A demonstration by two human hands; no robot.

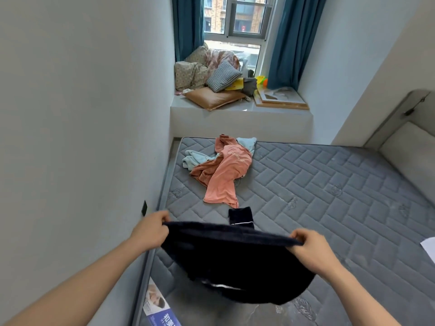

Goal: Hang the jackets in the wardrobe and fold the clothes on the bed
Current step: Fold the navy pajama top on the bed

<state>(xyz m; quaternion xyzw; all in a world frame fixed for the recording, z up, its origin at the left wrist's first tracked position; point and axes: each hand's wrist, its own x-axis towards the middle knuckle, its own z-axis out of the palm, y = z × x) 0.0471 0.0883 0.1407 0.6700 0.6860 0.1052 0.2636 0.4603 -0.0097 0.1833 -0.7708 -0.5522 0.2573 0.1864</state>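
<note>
My left hand [150,231] and right hand [310,245] each pinch one end of the top edge of a dark garment [235,260], stretched between them and hanging just above the bed [329,189]. Folding is, in my judgement, at an early step: beyond my hands an orange garment [226,175] and a pale blue garment [195,160] lie crumpled and unfolded. No wardrobe or jackets are in view.

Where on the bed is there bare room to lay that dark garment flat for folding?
The broad stretch of mattress right of the orange garment and short of the white sheet at the right edge is bare. The far-left corner is crowded with the orange and light blue clothes. Both hands, left and right, hold the dark garment above the near-left part.
</note>
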